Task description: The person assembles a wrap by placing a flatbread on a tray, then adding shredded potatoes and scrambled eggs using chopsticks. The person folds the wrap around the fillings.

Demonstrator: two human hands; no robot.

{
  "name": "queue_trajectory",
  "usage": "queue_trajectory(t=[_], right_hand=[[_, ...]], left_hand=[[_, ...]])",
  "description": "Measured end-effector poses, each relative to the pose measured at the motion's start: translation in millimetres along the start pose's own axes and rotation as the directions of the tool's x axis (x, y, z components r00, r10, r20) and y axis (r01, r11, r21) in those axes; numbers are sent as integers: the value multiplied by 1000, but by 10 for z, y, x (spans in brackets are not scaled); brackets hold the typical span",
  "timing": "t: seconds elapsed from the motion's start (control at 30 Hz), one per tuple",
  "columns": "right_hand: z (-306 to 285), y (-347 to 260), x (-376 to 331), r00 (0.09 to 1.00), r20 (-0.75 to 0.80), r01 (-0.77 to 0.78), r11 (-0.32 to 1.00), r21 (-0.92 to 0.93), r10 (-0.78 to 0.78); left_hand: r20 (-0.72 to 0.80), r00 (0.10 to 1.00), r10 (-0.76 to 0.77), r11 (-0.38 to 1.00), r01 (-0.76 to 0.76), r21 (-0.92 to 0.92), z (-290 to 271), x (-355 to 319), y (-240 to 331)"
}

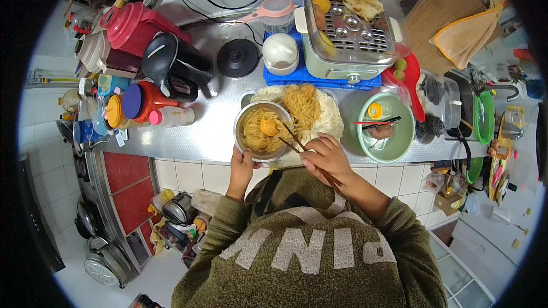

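My left hand (242, 165) grips the near left rim of a round metal bowl (244, 113) and tilts it over the counter's front edge. Inside lie yellow shreds (256, 136), with an orange lump (268, 126) on top. Brown chopsticks (293, 136) are held in my right hand (327, 156), their tips at the bowl's right side. Under and behind the bowl spreads a pale, thin flatbread (330, 115). A heap of the same yellow shreds (302, 104) sits on it, right of the bowl.
A green basin (406, 147) with chopsticks and a brown root vegetable across it stands right. Behind is a lidded steamer (348, 57) with food, beside a white egg-shaped appliance (280, 52). Jars, a black-handled jug (165, 65) and a pink container (134, 25) crowd the left.
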State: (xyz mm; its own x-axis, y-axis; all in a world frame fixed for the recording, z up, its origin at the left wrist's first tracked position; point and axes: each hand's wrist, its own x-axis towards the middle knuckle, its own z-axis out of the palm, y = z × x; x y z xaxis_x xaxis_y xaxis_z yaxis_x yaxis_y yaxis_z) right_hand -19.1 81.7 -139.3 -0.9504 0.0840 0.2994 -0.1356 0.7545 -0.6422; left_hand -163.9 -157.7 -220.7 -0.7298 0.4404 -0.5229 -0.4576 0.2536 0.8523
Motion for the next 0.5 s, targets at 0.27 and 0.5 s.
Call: queue_trajectory(t=[0.27,0.5], right_hand=[[-3,44,-52,991,60,129,955,-268,-118],[-125,147,-105,957,-244,-161,987,15,160]], left_hand=[[10,999,32,999,-32,-23,82,20,65],[-5,1000,-25,996,24,-86,-91,-18,190]])
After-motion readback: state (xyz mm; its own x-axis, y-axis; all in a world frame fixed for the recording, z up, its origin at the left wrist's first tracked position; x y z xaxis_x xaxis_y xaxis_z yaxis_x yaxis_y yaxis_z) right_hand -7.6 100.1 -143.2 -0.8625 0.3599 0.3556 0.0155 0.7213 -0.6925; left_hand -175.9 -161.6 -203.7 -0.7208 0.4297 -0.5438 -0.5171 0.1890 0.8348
